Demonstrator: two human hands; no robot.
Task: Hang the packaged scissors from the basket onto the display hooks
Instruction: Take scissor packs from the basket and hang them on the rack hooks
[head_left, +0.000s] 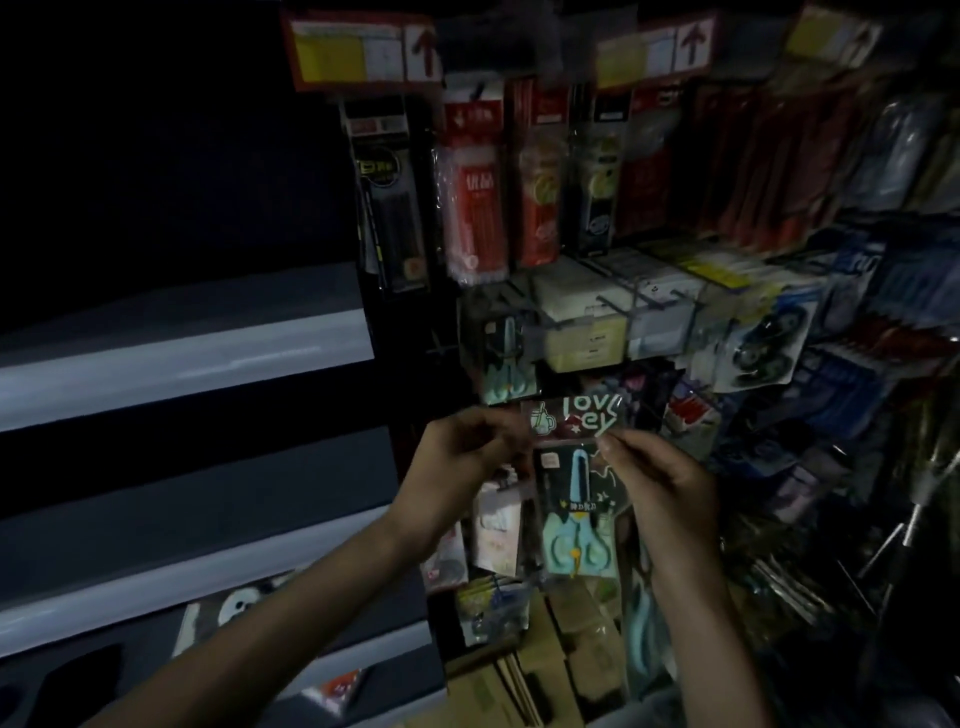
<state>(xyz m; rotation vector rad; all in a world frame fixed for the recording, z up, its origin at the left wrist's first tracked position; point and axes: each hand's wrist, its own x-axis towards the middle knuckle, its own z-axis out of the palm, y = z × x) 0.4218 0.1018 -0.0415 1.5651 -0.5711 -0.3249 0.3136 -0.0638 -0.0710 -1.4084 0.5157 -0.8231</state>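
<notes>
A dim shop display fills the view: a wall of hanging stationery packs (475, 187) under yellow and red price signs (363, 49), with pale empty shelves (182, 358) off to the left and cardboard boxes (545, 670) low down. In the middle row, a matching pack of light-blue scissors (506, 358) already hangs from a hook, up and slightly left of the hands. Below it, the person holds the packaged scissors (576, 499) upright in front of the display, long axis vertical, handles down and the printed header card on top. The left hand (462, 462) pinches the card's upper left edge, and the right hand (654, 483) pinches its upper right edge, so both are closed on the pack and about equally near it. The basket cannot be made out in the gloom. The coming move probably depends on the header's hang hole, which is too blurred to see, meeting a hook tip; the target hook seems to lie above the pack, so a lift and a push toward the display would be needed.
</notes>
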